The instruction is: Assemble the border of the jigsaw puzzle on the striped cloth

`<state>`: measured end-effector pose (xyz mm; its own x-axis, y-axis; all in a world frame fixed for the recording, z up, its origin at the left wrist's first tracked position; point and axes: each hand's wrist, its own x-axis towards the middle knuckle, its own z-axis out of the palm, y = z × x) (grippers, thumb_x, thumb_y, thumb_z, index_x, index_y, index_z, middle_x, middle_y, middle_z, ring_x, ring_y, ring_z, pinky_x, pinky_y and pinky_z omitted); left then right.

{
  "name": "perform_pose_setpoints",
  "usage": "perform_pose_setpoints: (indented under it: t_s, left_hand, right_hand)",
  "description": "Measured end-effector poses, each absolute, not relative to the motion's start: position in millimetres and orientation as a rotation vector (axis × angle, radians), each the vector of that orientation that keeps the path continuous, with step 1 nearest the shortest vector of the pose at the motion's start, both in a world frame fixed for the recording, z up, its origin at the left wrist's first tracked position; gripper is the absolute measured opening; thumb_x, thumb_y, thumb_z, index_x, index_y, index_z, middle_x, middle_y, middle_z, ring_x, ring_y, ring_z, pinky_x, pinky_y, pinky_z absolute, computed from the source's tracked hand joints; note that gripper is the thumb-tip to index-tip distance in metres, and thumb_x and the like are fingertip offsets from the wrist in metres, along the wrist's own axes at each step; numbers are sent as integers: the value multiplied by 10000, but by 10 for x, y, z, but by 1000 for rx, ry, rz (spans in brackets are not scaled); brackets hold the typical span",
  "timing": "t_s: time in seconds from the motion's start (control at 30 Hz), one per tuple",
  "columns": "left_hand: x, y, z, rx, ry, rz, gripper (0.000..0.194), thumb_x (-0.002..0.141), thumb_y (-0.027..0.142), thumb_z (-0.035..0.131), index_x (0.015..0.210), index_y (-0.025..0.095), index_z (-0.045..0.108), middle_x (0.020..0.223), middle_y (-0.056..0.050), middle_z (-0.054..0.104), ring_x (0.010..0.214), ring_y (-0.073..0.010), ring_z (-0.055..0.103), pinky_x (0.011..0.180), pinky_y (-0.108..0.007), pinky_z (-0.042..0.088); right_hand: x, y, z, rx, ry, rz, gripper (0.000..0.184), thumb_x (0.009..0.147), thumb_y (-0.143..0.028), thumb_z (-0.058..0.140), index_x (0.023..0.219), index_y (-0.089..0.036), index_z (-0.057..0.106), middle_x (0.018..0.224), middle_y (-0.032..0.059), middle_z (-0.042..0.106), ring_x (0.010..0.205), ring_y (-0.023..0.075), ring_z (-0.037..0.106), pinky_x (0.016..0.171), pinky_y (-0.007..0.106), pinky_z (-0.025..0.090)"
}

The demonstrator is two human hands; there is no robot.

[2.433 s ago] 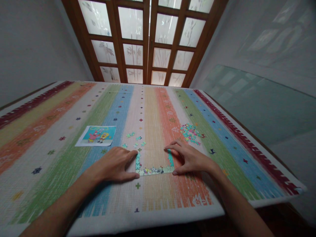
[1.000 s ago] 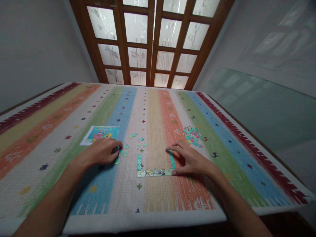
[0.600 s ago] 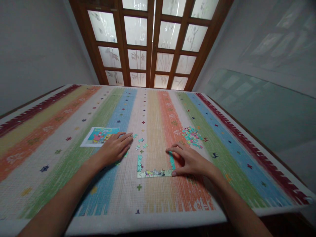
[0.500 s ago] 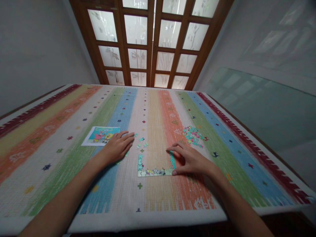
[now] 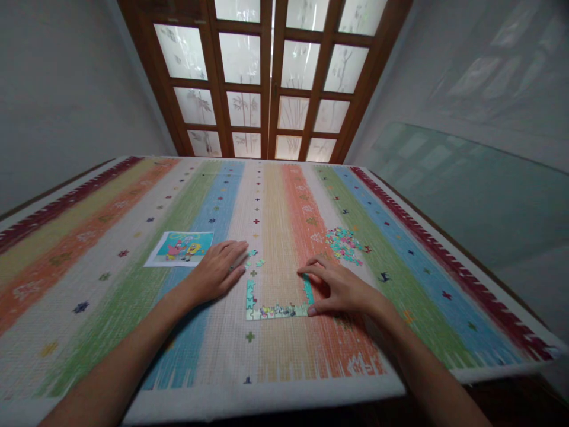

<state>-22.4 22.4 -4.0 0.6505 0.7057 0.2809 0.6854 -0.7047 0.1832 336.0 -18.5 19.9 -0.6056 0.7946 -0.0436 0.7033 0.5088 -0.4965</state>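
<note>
A partly joined jigsaw border [image 5: 278, 312] lies on the cloth, with a bottom row and two short sides making a U. My right hand [image 5: 340, 286] rests at its right side, thumb touching the lower right corner and index fingertip near the top of that side, fingers apart. To the left, my left hand [image 5: 222, 270] lies palm down, fingers stretched out toward a few loose jigsaw pieces [image 5: 259, 263]. Anything under the left palm is hidden. Beside that hand is a printed reference picture [image 5: 178, 246] of cartoon figures, its right edge partly covered.
A heap of loose jigsaw pieces [image 5: 344, 244] sits beyond my right hand. The striped tablecloth [image 5: 284, 350] covers the table up to its near edge. Wooden doors with frosted panes [image 5: 242, 110] stand behind, and a glass panel [image 5: 471, 196] leans at the right wall.
My left hand has slid slightly right, toward the loose pieces, uncovering more of the printed picture. My right hand stays at the border's right side. The view has shifted slightly.
</note>
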Motion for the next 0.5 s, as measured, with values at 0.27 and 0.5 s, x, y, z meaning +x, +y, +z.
perform_pose_setpoints:
  t_s: [0.27,0.5]
  left_hand:
    - [-383,284,87,2805,1221,537,340,1043,238,410,1324,203,598,1440,-136,589,1360,-321,459,1121,-530,393]
    - [-661,276,421,2591,1156,311,213,872,191,483,895,215,693,956,-55,688,916,-223,624,890,-379,491]
  right_hand:
    - [3352,-192,208,-1286,-2556,719,760,709,-466,940,1367,-267,617,1322,100,587,1138,308,616,940,432,541]
    - [3344,-183,232,-1302,-2585,725,754,711,-472,936,1357,-241,622,1326,119,587,1148,320,615,961,458,536]
